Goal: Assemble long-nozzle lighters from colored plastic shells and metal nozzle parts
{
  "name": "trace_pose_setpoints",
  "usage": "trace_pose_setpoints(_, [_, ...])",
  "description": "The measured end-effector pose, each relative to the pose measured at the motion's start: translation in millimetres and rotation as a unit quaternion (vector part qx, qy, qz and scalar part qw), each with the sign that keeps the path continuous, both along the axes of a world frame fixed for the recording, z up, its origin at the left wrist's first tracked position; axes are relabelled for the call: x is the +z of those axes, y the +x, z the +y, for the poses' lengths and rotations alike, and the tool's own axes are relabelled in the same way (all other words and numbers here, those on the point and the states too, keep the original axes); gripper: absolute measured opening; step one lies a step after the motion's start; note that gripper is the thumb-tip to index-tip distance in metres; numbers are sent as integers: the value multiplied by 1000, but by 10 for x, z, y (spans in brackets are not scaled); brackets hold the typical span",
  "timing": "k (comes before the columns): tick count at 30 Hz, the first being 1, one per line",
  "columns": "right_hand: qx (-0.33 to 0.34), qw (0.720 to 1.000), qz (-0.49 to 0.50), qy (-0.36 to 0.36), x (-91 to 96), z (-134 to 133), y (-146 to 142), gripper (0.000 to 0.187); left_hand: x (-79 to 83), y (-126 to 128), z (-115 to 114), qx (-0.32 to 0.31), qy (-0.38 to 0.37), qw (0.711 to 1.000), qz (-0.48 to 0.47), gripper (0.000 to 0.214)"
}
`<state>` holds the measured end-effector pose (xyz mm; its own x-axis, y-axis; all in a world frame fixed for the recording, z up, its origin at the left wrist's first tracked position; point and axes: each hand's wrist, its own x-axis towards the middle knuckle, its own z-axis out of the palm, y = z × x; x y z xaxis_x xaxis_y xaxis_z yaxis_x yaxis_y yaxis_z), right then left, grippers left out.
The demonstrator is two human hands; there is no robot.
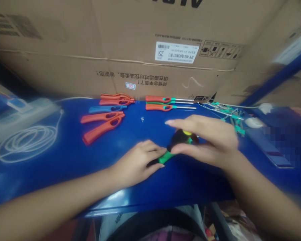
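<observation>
My left hand (137,164) and my right hand (205,140) both grip one green and black lighter-like tool (177,142) just above the blue table (65,157). The left fingers close round its green handle end. The right fingers curl over its black head, where a yellow spot shows. Much of the tool is hidden by my fingers.
Several orange handle shells and one blue one (107,108) lie at the back left. Assembled orange lighters with metal tubes (169,103) lie behind my hands. Teal-tipped metal parts (230,113) are heaped at the right. A coiled white cable (27,142) lies left. Cardboard boxes (150,50) form the backdrop.
</observation>
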<state>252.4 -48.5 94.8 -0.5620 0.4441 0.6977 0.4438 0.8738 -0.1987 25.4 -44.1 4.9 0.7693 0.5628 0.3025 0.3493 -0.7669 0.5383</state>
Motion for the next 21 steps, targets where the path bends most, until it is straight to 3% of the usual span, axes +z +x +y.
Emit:
trace_pose_setpoints(5, [64, 984, 38, -160, -8, 8, 18, 40, 11, -8, 7, 8, -4, 1000, 11, 24])
trace_pose_setpoints(10, [39, 977, 110, -178, -29, 59, -22, 23, 25, 18, -23, 18, -18, 1000, -9, 23])
trace_pose_setpoints(15, [24, 942, 230, -244, -8, 164, -2, 20, 97, 0, -41, 86, -46, 995, -5, 39])
trace_pose_setpoints(18, [11, 919, 274, -282, -23, 292, 152, 23, 173, -34, -24, 122, -30, 991, 45, 42])
trace_pose_setpoints(21, [-15, 927, 253, -278, -115, 460, 414, 26, 239, 2, -1, 142, 2, 985, 102, 39])
